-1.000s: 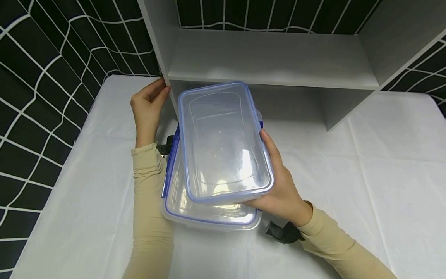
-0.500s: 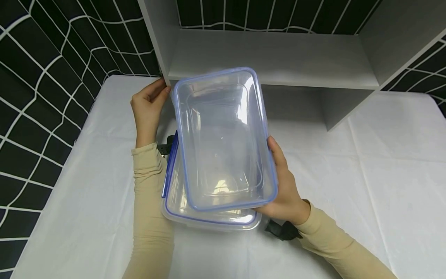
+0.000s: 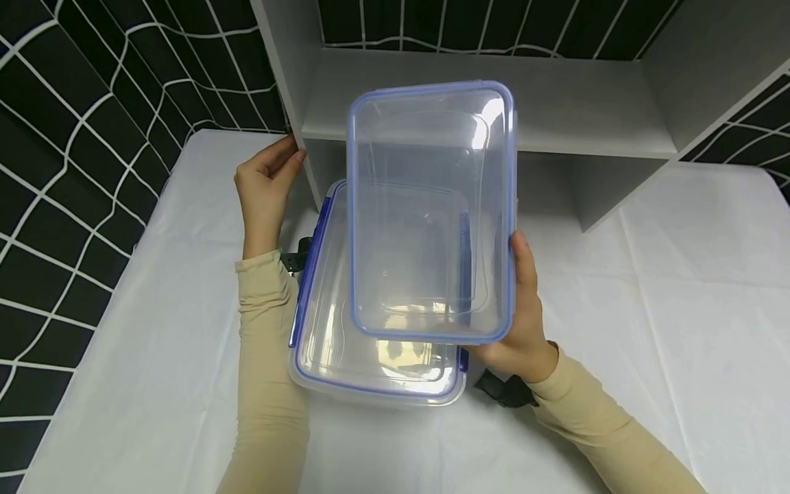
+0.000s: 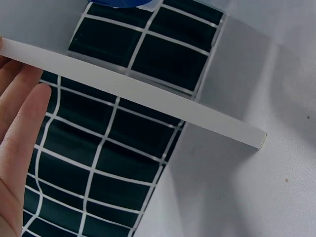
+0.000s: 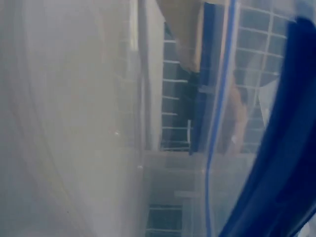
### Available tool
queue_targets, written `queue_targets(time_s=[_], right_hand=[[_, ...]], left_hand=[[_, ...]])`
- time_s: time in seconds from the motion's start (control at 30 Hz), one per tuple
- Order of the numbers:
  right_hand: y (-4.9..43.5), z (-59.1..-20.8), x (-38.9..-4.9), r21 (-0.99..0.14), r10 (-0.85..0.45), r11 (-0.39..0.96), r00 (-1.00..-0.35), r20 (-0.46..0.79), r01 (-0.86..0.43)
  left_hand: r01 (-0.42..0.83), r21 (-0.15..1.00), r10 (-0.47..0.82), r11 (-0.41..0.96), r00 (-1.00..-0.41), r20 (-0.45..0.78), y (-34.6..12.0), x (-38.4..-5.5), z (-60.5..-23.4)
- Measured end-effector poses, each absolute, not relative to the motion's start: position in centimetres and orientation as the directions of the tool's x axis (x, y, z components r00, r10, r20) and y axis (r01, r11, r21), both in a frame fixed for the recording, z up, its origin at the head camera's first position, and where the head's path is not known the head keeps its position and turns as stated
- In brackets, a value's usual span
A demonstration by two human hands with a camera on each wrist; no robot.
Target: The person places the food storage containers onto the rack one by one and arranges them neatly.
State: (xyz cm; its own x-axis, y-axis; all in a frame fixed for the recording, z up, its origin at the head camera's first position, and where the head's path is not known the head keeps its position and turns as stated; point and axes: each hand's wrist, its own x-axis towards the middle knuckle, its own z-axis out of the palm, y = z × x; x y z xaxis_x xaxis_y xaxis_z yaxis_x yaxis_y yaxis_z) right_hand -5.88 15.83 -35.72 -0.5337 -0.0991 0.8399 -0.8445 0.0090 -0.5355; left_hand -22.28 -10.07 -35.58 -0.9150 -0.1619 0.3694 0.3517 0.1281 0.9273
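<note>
In the head view, my right hand (image 3: 524, 315) holds a clear plastic food container (image 3: 426, 206) with a blue rim by its right side; the thumb shows and the other fingers are mostly hidden. It is raised over a second clear food container (image 3: 345, 370) with blue side latches, covering much of it. My left hand (image 3: 267, 185) grips the front edge of the grey shelf unit's left side panel (image 3: 296, 137). The left wrist view shows fingers beside that panel (image 4: 133, 91). Close up and blurred, a clear wall (image 5: 74, 123) and a blue latch (image 5: 281, 143) fill the right wrist view.
The shelf unit's horizontal board (image 3: 580, 110) lies behind the raised container, with an open bay below it. A white cloth (image 3: 691, 288) covers the table. Dark fabric with white grid lines (image 3: 68, 206) hangs at the left and back.
My right hand has moved the upper container up and to the right, towards the shelf, and turned it straighter. More of the lower container shows. The left hand stays at the panel.
</note>
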Motion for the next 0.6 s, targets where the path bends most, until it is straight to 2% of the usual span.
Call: queue_targets(time_s=[0.2,0.3,0.4,0.6], right_hand=[[16.1,-35.1,-6.8,-0.626,0.007,-0.034,-0.627,0.779,-0.779],[16.2,-34.8,-7.2,-0.631,0.035,-0.025,-0.631,0.775,-0.776],[16.2,-34.3,-7.7,-0.63,0.037,0.041,-0.629,0.777,-0.776],[16.0,-32.8,-8.7,-0.692,0.041,0.043,-0.691,0.722,-0.72]], left_hand=[[0.334,0.934,-0.164,0.124,-0.922,0.351,-10.1,-22.5,-35.6],[0.335,0.934,-0.157,0.122,-0.923,0.352,-10.1,-22.5,-35.6],[0.345,0.93,-0.153,0.129,-0.919,0.362,-10.0,-22.5,-35.5],[0.334,0.932,-0.16,0.14,-0.921,0.355,-10.1,-22.4,-35.4]])
